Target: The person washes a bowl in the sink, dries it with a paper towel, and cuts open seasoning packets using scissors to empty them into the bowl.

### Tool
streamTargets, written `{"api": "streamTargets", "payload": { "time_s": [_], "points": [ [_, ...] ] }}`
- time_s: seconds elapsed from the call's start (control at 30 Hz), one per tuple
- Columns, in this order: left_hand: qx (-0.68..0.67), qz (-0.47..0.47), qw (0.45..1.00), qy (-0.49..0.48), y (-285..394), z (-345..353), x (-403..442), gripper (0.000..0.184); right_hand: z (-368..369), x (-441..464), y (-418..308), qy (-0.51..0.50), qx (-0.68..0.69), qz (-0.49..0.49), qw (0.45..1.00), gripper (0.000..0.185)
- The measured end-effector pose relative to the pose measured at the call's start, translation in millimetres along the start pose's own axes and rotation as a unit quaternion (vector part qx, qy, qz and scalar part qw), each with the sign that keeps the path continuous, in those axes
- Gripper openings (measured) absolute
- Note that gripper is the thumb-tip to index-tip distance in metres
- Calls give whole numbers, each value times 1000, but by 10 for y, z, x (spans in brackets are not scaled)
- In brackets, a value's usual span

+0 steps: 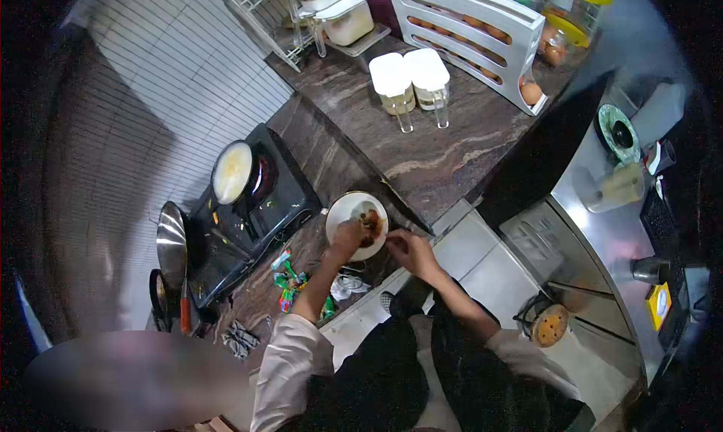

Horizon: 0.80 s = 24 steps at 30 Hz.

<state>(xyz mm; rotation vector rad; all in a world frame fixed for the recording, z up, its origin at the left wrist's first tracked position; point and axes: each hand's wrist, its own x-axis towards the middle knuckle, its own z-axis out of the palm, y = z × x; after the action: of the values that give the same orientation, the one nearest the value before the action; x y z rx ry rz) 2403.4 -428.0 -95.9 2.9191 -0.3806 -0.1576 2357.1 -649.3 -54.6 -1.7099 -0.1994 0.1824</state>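
A white bowl with a dark rim sits at the counter's front edge. Dark reddish-brown food lies inside it. My left hand reaches over the bowl's left side, fingers drawn together at the food; what they hold, if anything, is hidden. At the right rim, my right hand has its fingertips pinched against the bowl's edge. Crumpled green and red wrappers lie left of my left forearm, with a pale crumpled wrapper just below the bowl.
Left of the bowl stands a black stove bearing a pan with pale yellow contents. Another steel pan leans at its left. Two white-lidded jars and a white egg rack stand behind. A metal counter is at right.
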Motion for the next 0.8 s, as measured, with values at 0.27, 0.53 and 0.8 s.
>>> {"api": "streamTargets", "payload": {
  "time_s": [0.27, 0.53, 0.8],
  "points": [
    [21, 9, 995, 93, 26, -67, -88, 20, -65, 98, -61, -29, -49, 3, 998, 17],
    [-332, -244, 861, 299, 138, -30, -1139, 36, 148, 146, -11, -128, 119, 67, 982, 15],
    [-331, -481, 778, 232, -569, 197, -2639, 47, 1269, -16, -30, -306, -121, -114, 937, 18]
  ]
}}
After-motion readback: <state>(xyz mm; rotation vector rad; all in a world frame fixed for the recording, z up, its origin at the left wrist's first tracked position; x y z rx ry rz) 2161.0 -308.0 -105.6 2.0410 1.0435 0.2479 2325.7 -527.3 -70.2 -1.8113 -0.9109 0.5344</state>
